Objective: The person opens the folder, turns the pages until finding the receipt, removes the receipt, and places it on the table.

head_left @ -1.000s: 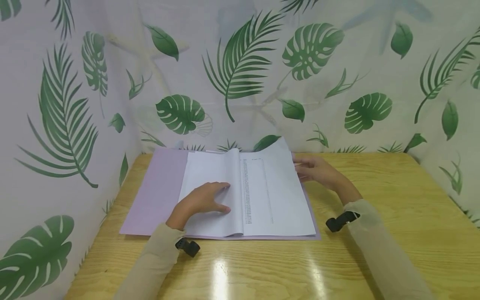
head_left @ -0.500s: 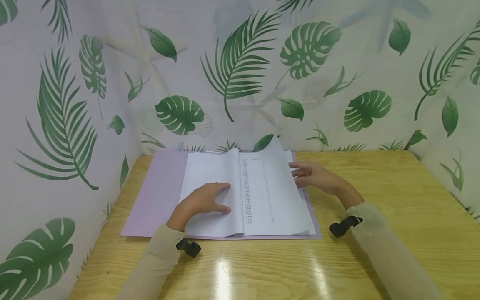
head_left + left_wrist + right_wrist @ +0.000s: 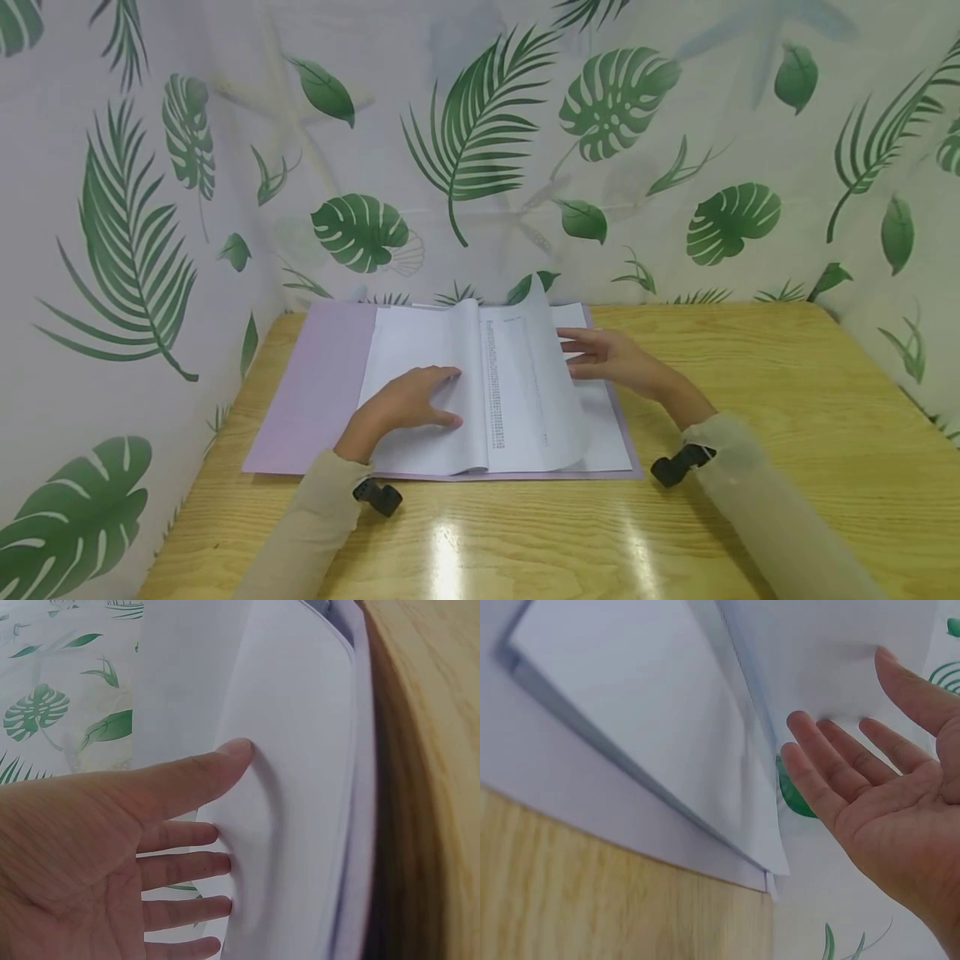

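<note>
At the middle of the table (image 3: pixel 525 537), against the leaf-patterned backdrop (image 3: pixel 637 217): a pale purple folder (image 3: pixel 311 396), lying open, its cover flat on the left side. Writing: a tight column of small dark characters down the inner side of the lifted sheet (image 3: pixel 525 392), a sparser column to its right, a short line at the top; all too small to read. Sheet white, bowed up, top outer corner peaked above the folder's back edge, lower corner curling. White pages (image 3: pixel 607 429) show beneath it, with a purple margin beyond. Turned pages bulge in a soft ridge near the centre. Left hand (image 3: pixel 401 404): thumb and fingers spread, tips on the turned pages beside that ridge. Right hand (image 3: pixel 626 362): fingers extended, thumb apart, fingertips against the back of the lifted sheet. Beige sleeves, black wrist devices on both arms.
</note>
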`<state>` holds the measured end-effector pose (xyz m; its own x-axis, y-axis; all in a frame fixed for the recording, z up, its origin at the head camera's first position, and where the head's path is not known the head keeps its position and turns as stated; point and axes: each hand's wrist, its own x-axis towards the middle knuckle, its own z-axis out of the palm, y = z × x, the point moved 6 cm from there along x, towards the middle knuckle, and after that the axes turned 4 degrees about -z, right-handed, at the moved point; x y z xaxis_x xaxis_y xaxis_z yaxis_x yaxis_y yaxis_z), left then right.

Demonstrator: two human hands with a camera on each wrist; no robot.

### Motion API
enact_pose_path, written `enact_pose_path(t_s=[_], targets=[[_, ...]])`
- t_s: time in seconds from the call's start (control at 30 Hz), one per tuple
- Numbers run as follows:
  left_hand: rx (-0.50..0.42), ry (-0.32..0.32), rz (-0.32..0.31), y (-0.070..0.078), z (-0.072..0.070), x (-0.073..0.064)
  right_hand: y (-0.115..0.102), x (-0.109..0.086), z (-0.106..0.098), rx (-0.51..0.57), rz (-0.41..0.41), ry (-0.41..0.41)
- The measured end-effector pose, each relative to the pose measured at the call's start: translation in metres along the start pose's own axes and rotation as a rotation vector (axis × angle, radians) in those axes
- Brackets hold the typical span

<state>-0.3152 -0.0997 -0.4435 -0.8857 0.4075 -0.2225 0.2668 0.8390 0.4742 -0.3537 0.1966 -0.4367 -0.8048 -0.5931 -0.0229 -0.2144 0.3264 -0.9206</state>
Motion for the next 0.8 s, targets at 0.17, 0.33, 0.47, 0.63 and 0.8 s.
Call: enact_pose_path(t_s=[0.17,0.33,0.47,0.63,0.8], targets=[[-0.002,0.004,-0.005,0.0,0.0,0.0,-0.009,0.003,0.012,-0.074,-0.012,-0.007],[0.003,0.008,0.006,0.001,-0.002,0.0,-0.015,0.007,0.022,-0.129,-0.036,-0.021],[0.002,0.005,0.012,0.003,-0.003,-0.001,-0.019,0.009,0.029,-0.129,-0.087,-0.032],[-0.004,0.008,0.018,0.004,-0.005,-0.002,-0.023,0.011,0.037,-0.141,-0.111,-0.033],[-0.001,0.018,0.031,0.005,-0.006,-0.002,-0.024,0.012,0.045,-0.195,-0.102,-0.025]])
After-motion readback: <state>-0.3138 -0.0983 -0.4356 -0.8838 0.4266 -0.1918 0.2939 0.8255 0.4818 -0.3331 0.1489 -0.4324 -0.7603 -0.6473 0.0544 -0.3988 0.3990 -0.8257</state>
